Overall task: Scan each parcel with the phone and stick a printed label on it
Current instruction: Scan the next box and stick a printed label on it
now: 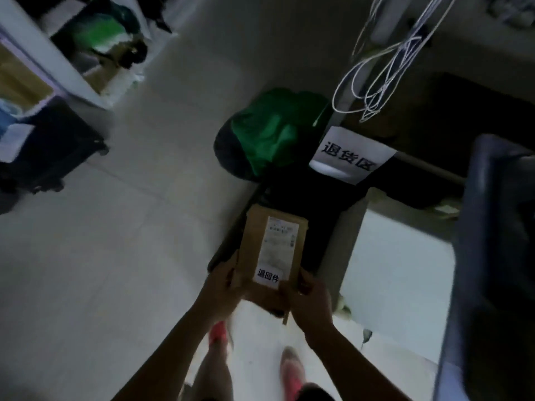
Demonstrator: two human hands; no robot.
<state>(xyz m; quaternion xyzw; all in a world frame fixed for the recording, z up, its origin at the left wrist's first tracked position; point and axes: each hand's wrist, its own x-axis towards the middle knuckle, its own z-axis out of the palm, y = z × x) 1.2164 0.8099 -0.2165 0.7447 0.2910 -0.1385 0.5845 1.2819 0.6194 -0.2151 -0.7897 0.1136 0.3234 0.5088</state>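
Brown parcel (272,253) with white label (276,250); green bag (275,131); pink shoes (291,369).

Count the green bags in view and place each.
2. One green bag lies on the floor just beyond the parcel; the other is at upper left, beside the white shelving. Others may hide in shadow.

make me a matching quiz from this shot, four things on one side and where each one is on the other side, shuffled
Things:
1 cardboard parcel
2 green bag
3 white cords
4 pink shoes

Places:
a hanging at the upper right
b on the floor at the bottom of the view
c held between the left hand and the right hand
d on the floor beyond the parcel, left of the white sign

Pairs: 1-c, 2-d, 3-a, 4-b
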